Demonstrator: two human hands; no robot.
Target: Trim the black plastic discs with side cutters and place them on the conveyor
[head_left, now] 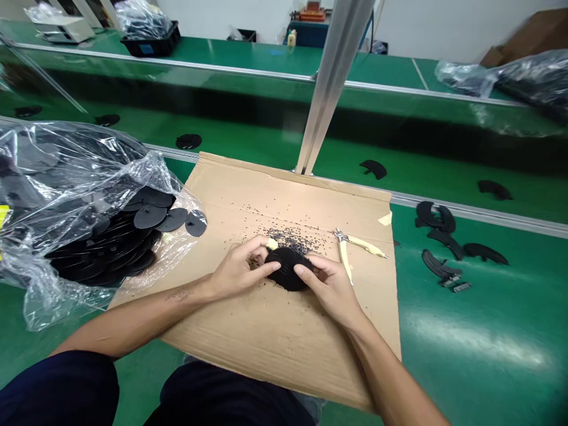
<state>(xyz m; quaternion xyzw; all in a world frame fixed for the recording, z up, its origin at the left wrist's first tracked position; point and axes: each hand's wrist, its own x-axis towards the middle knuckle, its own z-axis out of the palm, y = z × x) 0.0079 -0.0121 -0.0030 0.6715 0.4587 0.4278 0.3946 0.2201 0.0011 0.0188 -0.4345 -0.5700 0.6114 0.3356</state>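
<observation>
Between my two hands is a round black plastic disc [289, 273], held just over the cardboard sheet [266, 331]. My left hand [242, 265] grips its left edge with the thumb on top; a pale yellow wrap covers one fingertip. My right hand [331, 283] pinches the right edge, thumb on the upper face. Many tiny black plastic bits [295, 236] lie scattered beyond the disc. To the right of them rest cutting pliers [355, 242] with pale yellow handles, their jaws pointing away from me. The underside of the disc is hidden.
A clear plastic bag [89, 154] at left spills a pile of black discs [119, 242] onto the cardboard. Curved black parts [444, 236] lie on the green table at right. A metal post [331, 83] rises behind the cardboard. A black bin [151, 44] stands on the back shelf.
</observation>
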